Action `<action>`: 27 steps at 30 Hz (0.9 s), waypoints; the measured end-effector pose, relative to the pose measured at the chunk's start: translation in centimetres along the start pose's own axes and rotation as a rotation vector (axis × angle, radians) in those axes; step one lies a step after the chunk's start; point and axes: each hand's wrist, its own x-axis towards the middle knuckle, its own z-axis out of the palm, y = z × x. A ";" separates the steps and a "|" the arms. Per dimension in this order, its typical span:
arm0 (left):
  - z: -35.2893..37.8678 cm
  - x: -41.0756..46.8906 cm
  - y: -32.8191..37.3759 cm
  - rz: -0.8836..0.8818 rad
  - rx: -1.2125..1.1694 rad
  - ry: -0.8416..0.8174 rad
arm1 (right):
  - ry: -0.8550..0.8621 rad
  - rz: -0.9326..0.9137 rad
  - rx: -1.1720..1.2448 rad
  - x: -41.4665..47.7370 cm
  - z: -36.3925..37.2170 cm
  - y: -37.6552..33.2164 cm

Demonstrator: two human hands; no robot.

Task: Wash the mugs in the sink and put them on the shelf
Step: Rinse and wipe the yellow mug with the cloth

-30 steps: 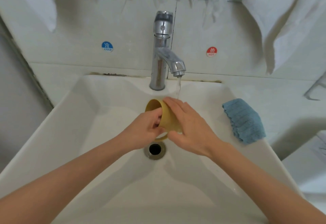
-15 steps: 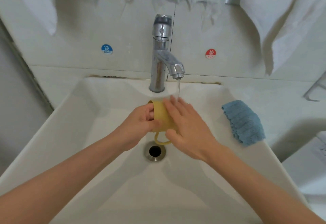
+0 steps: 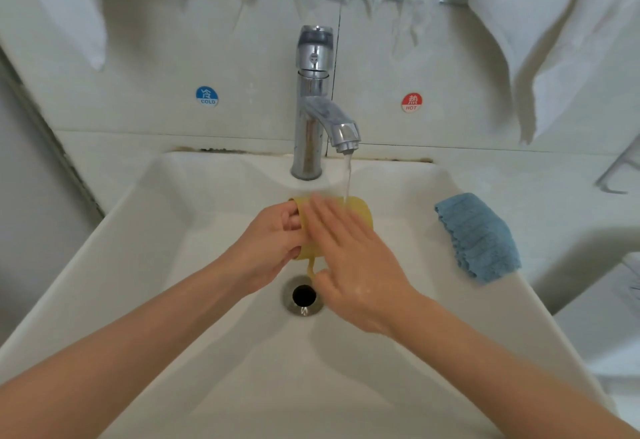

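Far left on the wall, there's the blue cold sticker [image 3: 207,96]. Down in the white sink [image 3: 138,265], your left hand [image 3: 273,248] grips the yellow mug [image 3: 360,212] at its open end, fingers curled over the rim. The mug lies on its side above the drain [image 3: 304,295], handle pointing down, just below the chrome faucet [image 3: 313,103]. Water [image 3: 347,175] streams from the spout onto the mug's far side. Your right hand [image 3: 356,265] lies across the mug's body, fingers straight and a little blurred, thumb beside the handle. Further right, the red hot sticker [image 3: 411,103] is on the wall, and a folded blue cloth [image 3: 478,238] rests on the sink's right rim.
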 end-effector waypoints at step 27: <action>-0.4 -0.1 0.4 -0.033 -0.232 -0.019 | 0.001 -0.099 -0.014 0.1 1.0 1.5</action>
